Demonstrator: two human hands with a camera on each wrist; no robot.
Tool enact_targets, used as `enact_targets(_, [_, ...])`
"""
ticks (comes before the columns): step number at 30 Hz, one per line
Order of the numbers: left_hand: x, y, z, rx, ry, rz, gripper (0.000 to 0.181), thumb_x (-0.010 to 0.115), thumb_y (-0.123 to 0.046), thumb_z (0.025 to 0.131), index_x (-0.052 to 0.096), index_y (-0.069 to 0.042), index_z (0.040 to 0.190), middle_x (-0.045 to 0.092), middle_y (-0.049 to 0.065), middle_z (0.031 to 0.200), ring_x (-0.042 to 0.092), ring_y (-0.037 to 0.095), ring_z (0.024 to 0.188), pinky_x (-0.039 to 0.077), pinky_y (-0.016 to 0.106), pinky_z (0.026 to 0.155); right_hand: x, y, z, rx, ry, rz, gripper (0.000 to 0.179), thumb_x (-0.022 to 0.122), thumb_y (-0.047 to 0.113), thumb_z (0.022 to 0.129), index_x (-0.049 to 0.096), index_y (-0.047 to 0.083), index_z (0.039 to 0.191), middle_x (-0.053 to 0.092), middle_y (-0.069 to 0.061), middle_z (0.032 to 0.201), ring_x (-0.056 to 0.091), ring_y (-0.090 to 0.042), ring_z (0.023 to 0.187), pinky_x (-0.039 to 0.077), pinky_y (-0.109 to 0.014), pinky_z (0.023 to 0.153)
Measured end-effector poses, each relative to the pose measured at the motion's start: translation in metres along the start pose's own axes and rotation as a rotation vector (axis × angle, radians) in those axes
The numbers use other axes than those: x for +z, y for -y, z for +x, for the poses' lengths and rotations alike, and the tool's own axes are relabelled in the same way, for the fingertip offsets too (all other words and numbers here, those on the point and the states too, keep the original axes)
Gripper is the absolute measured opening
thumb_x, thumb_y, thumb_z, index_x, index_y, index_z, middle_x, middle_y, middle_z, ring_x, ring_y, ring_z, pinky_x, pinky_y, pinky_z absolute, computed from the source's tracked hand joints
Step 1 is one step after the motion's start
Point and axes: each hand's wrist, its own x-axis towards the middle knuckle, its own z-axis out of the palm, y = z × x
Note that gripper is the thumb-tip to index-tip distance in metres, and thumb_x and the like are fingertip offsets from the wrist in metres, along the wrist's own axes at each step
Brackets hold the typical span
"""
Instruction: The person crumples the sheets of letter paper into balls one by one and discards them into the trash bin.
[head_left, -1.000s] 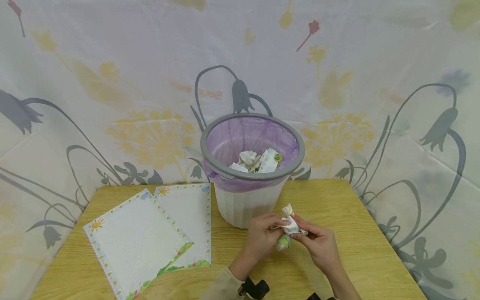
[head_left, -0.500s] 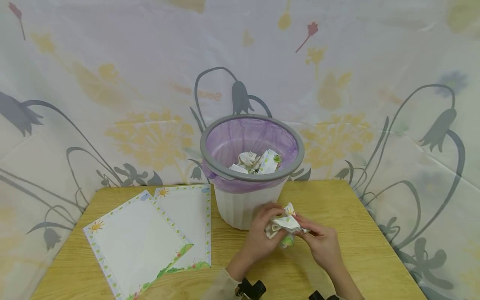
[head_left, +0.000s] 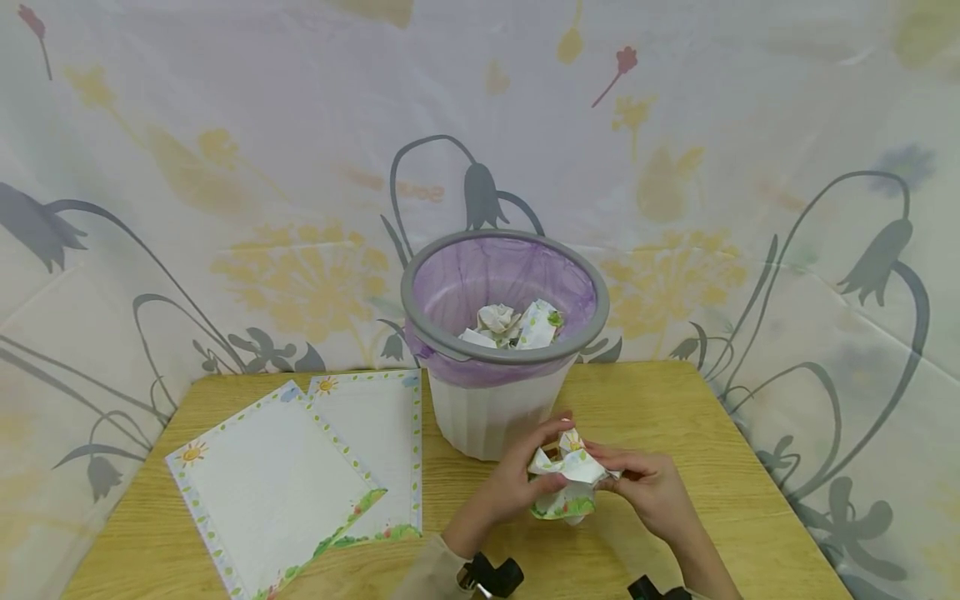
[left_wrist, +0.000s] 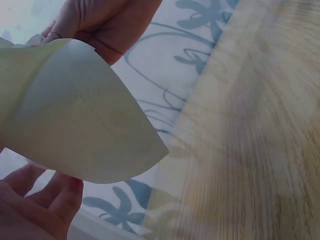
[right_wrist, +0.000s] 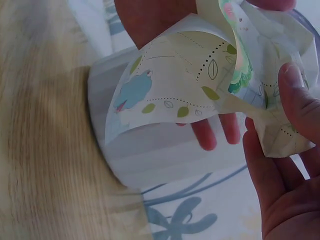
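Note:
In the head view, a crumpled sheet of paper (head_left: 572, 482) with a leaf border is held above the table, in front of the bin. My left hand (head_left: 516, 477) holds its left side, thumb in front and fingers behind. Its right edge is pinched between the thumb and fingers of my right hand (head_left: 647, 490). A loose, curved flap of the paper (left_wrist: 85, 110) sticks out in the left wrist view. The right wrist view shows a blue bird on the paper (right_wrist: 170, 85), with my right thumb pressing the creased part.
A white bin (head_left: 480, 417) with a grey rim and purple liner stands behind my hands, with several crumpled papers (head_left: 497, 318) inside. Two overlapping bordered sheets (head_left: 277, 483) lie flat on the left of the wooden table (head_left: 720, 450). A patterned curtain (head_left: 300, 125) hangs behind.
The paper has gone from a tight bunch to a wider, looser shape, with its green border coming into view. My left hand has shifted slightly with it; the bin and flat sheets stay put.

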Motion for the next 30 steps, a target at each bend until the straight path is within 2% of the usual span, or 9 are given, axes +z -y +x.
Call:
enact_targets(4, [0.000, -0.003, 0.001, -0.035, -0.047, -0.140, 0.060, 0.064, -0.042, 0.097, 0.048, -0.001, 0.137, 0.044, 0.019, 0.149, 0.043, 0.026, 0.136, 0.038, 0.044, 0.111, 0.002, -0.001, 0.001, 0.005, -0.005, 0.016, 0.022, 0.062, -0.019, 0.087, 0.072, -0.011, 0.103, 0.068, -0.005, 0.123, 0.062, -0.020, 0.118, 0.057, -0.034, 0.082])
enact_targets(9, [0.000, -0.008, 0.002, -0.092, -0.122, -0.144, 0.050, 0.074, -0.036, 0.092, 0.059, -0.005, 0.128, 0.050, 0.019, 0.142, 0.044, 0.023, 0.134, 0.037, 0.044, 0.111, 0.004, -0.001, 0.002, 0.009, -0.027, 0.004, 0.019, 0.063, -0.019, 0.086, 0.073, -0.011, 0.101, 0.069, -0.007, 0.121, 0.062, -0.021, 0.119, 0.057, -0.034, 0.082])
enact_targets(13, [0.001, -0.008, 0.001, -0.064, -0.162, -0.156, 0.043, 0.078, -0.021, 0.090, 0.061, -0.003, 0.125, 0.055, 0.018, 0.133, 0.050, 0.024, 0.127, 0.039, 0.043, 0.110, 0.006, -0.002, 0.002, -0.012, -0.062, -0.062, 0.020, 0.066, -0.019, 0.083, 0.074, -0.009, 0.098, 0.071, -0.013, 0.116, 0.064, -0.020, 0.115, 0.057, -0.030, 0.081])
enact_targets(14, [0.002, -0.007, 0.001, -0.048, -0.173, -0.157, 0.041, 0.078, -0.016, 0.089, 0.062, -0.002, 0.124, 0.058, 0.018, 0.129, 0.053, 0.024, 0.124, 0.042, 0.041, 0.107, 0.006, -0.003, 0.001, -0.021, -0.073, -0.083, 0.020, 0.066, -0.020, 0.082, 0.074, -0.009, 0.097, 0.071, -0.016, 0.114, 0.065, -0.020, 0.113, 0.057, -0.030, 0.081])
enact_targets(18, [0.006, -0.006, 0.002, -0.016, -0.206, -0.146, 0.039, 0.078, 0.002, 0.084, 0.064, 0.000, 0.120, 0.064, 0.017, 0.116, 0.060, 0.021, 0.106, 0.053, 0.030, 0.087, 0.008, -0.004, 0.000, -0.008, -0.138, -0.176, 0.019, 0.069, -0.019, 0.080, 0.075, -0.009, 0.095, 0.072, -0.012, 0.111, 0.068, -0.017, 0.107, 0.057, -0.029, 0.078])
enact_targets(21, [0.007, -0.007, 0.005, 0.010, -0.220, -0.081, 0.041, 0.079, 0.007, 0.080, 0.067, 0.001, 0.118, 0.067, 0.018, 0.110, 0.056, 0.016, 0.088, 0.048, 0.022, 0.070, 0.009, -0.004, 0.000, -0.014, -0.165, -0.180, 0.018, 0.068, -0.019, 0.081, 0.074, -0.010, 0.095, 0.072, -0.013, 0.110, 0.068, -0.017, 0.106, 0.057, -0.031, 0.078])
enact_targets(25, [0.008, -0.009, 0.005, 0.026, -0.225, -0.040, 0.037, 0.079, 0.010, 0.078, 0.070, 0.004, 0.113, 0.068, 0.020, 0.109, 0.059, 0.017, 0.089, 0.052, 0.026, 0.073, 0.011, -0.006, 0.000, -0.052, -0.183, -0.174, 0.020, 0.065, -0.023, 0.081, 0.073, -0.011, 0.095, 0.070, -0.025, 0.106, 0.069, -0.018, 0.104, 0.058, -0.030, 0.076])
enact_targets(28, [0.009, -0.012, 0.004, -0.015, -0.219, -0.067, 0.028, 0.077, 0.007, 0.081, 0.073, 0.005, 0.108, 0.069, 0.019, 0.110, 0.064, 0.020, 0.102, 0.056, 0.037, 0.082, 0.014, -0.006, 0.000, -0.040, -0.215, -0.218, 0.021, 0.066, -0.024, 0.080, 0.074, -0.010, 0.092, 0.070, -0.026, 0.103, 0.071, -0.017, 0.099, 0.058, -0.030, 0.073])
enact_targets(30, [0.008, -0.013, 0.004, -0.017, -0.208, -0.044, 0.024, 0.076, 0.004, 0.084, 0.074, 0.004, 0.107, 0.069, 0.018, 0.108, 0.065, 0.019, 0.102, 0.057, 0.040, 0.084, 0.015, -0.006, 0.001, -0.037, -0.236, -0.251, 0.021, 0.067, -0.025, 0.079, 0.075, -0.009, 0.091, 0.071, -0.025, 0.101, 0.071, -0.016, 0.097, 0.058, -0.029, 0.072])
